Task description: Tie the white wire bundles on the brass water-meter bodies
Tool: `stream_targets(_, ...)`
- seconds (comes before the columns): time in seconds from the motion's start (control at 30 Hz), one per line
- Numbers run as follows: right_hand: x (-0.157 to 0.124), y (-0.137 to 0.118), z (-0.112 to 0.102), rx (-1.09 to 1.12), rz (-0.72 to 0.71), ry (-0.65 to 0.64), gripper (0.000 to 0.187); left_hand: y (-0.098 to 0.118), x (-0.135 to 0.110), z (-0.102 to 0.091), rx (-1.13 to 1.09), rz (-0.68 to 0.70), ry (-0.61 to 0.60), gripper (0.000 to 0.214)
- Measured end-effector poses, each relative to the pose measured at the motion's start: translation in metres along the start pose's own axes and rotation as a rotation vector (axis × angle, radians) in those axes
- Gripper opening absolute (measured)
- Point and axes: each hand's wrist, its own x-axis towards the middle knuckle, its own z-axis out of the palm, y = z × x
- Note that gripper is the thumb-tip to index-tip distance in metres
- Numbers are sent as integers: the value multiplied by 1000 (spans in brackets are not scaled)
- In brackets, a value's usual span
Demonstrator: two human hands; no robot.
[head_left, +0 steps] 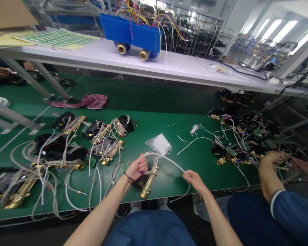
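My left hand [137, 167] is closed around a coil of whitish cable [152, 158] at the front of the green bench. Stretched out to the right, a length of that cable runs to my right hand [192, 178], which pinches it between the fingers. The cable's loose end hangs past the bench edge. Beneath the coil lies a brass pipe fitting [149, 182], joined to a dark part mostly covered by my left hand. Just behind the coil rests a clear plastic bag [159, 144] with white contents.
Several brass-and-black assemblies [107, 150] with coiled cables lie at left, more [231, 150] at right. Cut white strips [195, 129] and a pink cloth [91, 101] lie further back. A shelf [179, 66] carries a blue unit [133, 34]. A co-worker's hand [276, 157] works at right.
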Motion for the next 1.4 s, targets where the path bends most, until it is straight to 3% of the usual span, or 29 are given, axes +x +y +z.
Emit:
stream_targets(0.1,-17,27,1,-149,3,154,40,-1,1,-3,-145,139,109,34)
stream_targets(0.2,-30,23,25,-463,-47,185,35,-15,9,13,35,150,145,32)
stream_targets(0.3,-34,-12,64,-614,-153,-6,29,-36,19,36,408,135,159,38)
stream_targets(0.43,-27,-71,94,-521,-367,-271,18,-54,19,53,891,135,83,37)
stream_targets(0.57,-14,-93,75,-457,-275,-207,18,-47,13,54,1139,72,-18,41)
stream_targets(0.67,-5,-86,56,-456,-275,-162,64,-36,10,52,1136,-65,-135,50)
stream_targets(0.7,-2,-83,52,-473,-304,-172,71,-33,9,51,1116,-104,-159,53)
stream_targets(0.73,1,-81,50,-496,-336,-180,66,-30,8,49,1084,-140,-174,54)
stream_targets(0.87,14,-77,56,-499,-440,-155,16,-23,5,40,928,-184,-210,53)
stream_targets(0.93,21,-77,62,-490,-432,-170,8,-20,4,38,908,-162,-236,52)
stream_targets(1.1,33,-77,71,-565,-340,-175,16,-15,2,46,1037,-12,-250,43)
stream_targets(1.17,36,-77,69,-566,-343,-201,14,-16,0,47,1038,-38,-255,41)
stream_targets(1.23,40,-78,64,-557,-350,-273,10,-19,-2,45,998,-109,-237,42)
stream_targets(1.33,54,-80,52,-438,-342,-443,33,-24,-3,37,914,-101,-153,44)
stream_targets(1.4,69,-80,46,-426,-257,-329,40,-26,-3,33,868,-74,-105,47)
